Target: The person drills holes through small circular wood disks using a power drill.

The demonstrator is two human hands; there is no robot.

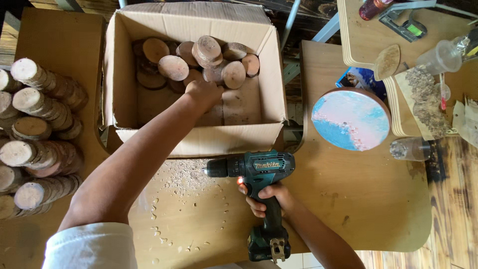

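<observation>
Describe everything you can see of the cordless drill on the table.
The drill has a teal and black plastic-looking body, a black chuck pointing left and a battery pack at the foot of its handle. A small light glows orange by the trigger. It lies roughly level above the wooden table, near scattered sawdust. The right hand grips its handle; nothing else touches it.

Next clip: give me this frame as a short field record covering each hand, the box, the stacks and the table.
left hand: left hand reaches into the cardboard box, down among the wood slices
right hand: right hand closed around the grip of the teal cordless drill, its work light lit
box contents: round wood slices piled at the far end
stacks: rows of wood discs on the left
table: sawdust and chips under the drill's nose
other: round blue and pink plaque to the right
</observation>
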